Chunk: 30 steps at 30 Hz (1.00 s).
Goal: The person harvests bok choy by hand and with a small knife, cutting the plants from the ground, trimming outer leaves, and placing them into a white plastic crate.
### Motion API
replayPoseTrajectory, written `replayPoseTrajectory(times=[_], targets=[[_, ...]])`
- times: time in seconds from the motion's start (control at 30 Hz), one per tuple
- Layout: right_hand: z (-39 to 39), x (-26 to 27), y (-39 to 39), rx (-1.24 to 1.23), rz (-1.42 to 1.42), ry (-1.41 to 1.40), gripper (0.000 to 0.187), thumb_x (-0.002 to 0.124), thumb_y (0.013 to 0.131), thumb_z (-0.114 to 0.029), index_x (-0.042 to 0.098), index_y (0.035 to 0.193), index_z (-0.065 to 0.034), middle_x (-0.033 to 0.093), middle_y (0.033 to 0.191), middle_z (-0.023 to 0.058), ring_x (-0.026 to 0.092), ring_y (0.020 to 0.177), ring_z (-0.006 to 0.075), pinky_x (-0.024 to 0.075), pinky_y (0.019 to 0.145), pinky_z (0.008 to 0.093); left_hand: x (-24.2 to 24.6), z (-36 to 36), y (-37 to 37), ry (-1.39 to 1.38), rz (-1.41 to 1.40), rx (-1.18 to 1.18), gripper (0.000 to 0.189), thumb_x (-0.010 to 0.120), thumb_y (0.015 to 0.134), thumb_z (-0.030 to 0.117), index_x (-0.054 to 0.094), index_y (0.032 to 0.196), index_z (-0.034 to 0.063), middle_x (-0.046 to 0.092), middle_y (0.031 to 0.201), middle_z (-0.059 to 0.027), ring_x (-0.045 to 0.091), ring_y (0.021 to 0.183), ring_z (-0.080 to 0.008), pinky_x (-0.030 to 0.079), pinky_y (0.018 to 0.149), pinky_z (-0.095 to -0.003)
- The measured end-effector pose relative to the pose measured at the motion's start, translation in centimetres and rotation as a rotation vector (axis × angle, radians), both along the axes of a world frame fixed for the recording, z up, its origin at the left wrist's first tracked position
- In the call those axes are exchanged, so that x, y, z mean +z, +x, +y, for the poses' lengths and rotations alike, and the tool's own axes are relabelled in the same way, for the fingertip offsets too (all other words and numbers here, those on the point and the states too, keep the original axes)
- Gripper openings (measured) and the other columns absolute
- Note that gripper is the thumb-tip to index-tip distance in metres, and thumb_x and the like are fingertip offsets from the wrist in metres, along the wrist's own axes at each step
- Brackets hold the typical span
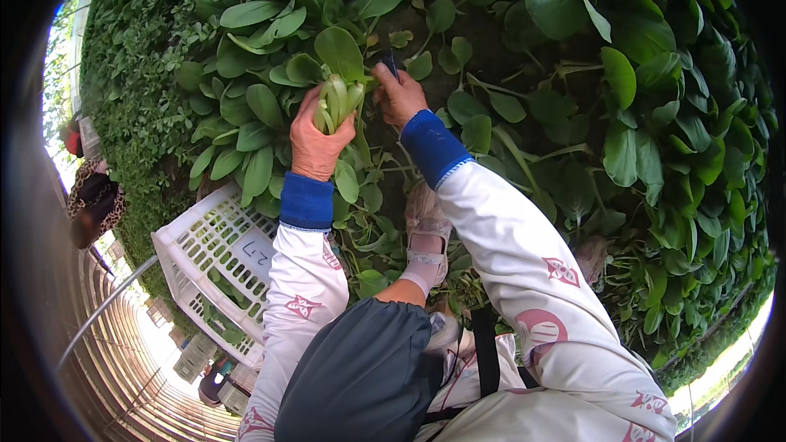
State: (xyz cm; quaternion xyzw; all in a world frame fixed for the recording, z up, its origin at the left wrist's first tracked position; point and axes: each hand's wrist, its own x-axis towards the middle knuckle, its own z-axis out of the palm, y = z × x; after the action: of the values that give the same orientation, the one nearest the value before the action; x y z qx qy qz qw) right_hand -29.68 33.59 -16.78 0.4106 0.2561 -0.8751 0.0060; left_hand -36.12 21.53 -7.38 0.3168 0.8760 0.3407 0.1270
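My left hand (pixel 319 144) is closed around a bunch of leafy greens (pixel 335 98) that look like bok choy. Their pale stem ends point up towards me, and broad leaves spread beyond the fingers. Just to the right, my right hand (pixel 402 98) grips a small dark blade (pixel 391 64), probably a knife; its handle is hidden in the fist. The blade is beside the bunch, apart from the stems. Growing leafy plants (pixel 252 104) crowd the left hand, while looser leaves (pixel 470 107) lie or stand on dark soil near the right hand.
A white plastic crate (pixel 178 258) with greens inside stands left of my left forearm, bearing handwriting. My shoe (pixel 428 215) is among the plants. Dense greens (pixel 663 116) rise on the right. A metal pipe (pixel 110 310) curves at the left; two people (pixel 95 196) are farther off.
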Motion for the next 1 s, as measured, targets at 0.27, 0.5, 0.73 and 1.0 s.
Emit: replayPoseTrajectory(times=[0.27, 0.5, 0.73, 1.0], targets=[[-1.0, -2.6, -0.4, -0.158, -0.114, 0.302, 0.034, 0.072, 0.08, -0.034, 0.061, 0.091, -0.0039, 0.058, 0.071, 0.0019, 0.052, 0.054, 0.0132, 0.0422, 0.052, 0.0278, 0.6, -0.2, 1.1, 0.012, 0.004, -0.015, 0.045, 0.07, 0.067, 0.001, 0.06, 0.11, -0.0005, 0.061, 0.111, -0.0139, 0.062, 0.098, -0.0298, 0.049, 0.087, -0.0341], [2.9, 4.5, 4.7, -0.405, -0.102, 0.18, 0.031, 0.078, 0.078, -0.029, 0.064, 0.091, -0.0047, 0.059, 0.073, -0.0007, 0.051, 0.059, 0.0063, 0.0418, 0.053, 0.0213, 3.8, -1.1, 4.1, 0.127, -0.359, 0.06, 0.045, 0.064, 0.07, -0.007, 0.057, 0.114, -0.0012, 0.058, 0.124, -0.0105, 0.061, 0.103, -0.0184, 0.048, 0.087, -0.0289], [7.7, 12.9, 11.7, -0.218, -0.009, 0.949, 0.012, 0.074, 0.079, -0.008, 0.064, 0.082, -0.0015, 0.061, 0.072, -0.0007, 0.055, 0.063, 0.0053, 0.0438, 0.056, 0.0215, 12.4, 1.5, 6.5, 0.252, -0.132, -0.2, 0.032, 0.065, 0.071, 0.002, 0.055, 0.101, 0.0017, 0.055, 0.125, -0.0239, 0.055, 0.115, -0.0348, 0.041, 0.098, -0.0433], [6.3, 14.1, 12.2, 0.035, 0.134, 0.591, 0.022, 0.072, 0.083, -0.018, 0.064, 0.089, 0.0009, 0.061, 0.077, 0.0025, 0.056, 0.07, 0.0071, 0.0451, 0.062, 0.0228, 6.4, 3.5, 8.0, 0.321, -0.937, -0.146, 0.047, 0.07, 0.071, 0.009, 0.053, 0.114, 0.0037, 0.059, 0.117, -0.0091, 0.056, 0.11, -0.0191, 0.044, 0.094, -0.0355]])
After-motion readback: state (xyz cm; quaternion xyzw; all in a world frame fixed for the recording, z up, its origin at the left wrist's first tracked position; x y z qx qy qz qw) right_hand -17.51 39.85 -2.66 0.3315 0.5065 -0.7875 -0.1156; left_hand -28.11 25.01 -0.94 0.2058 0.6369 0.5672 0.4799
